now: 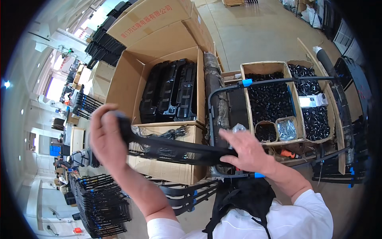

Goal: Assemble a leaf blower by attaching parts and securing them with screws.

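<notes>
A long black slotted plastic panel spans the space between my two hands, over the front of the bench. My left hand is closed around its left end, which curves upward. At the other end, my right hand grips the panel between thumb and fingers, beside a black tubular frame. That frame lies across the bench with blue pieces on its bars. The panel's right end reaches over the frame's near-left side. My right palm hides part of that end.
An open cardboard box holds several similar black panels. Cables lie on a carton below it. To the right are bins of small black parts, a tub of metal screws and an orange tool. Stacked frames stand lower left.
</notes>
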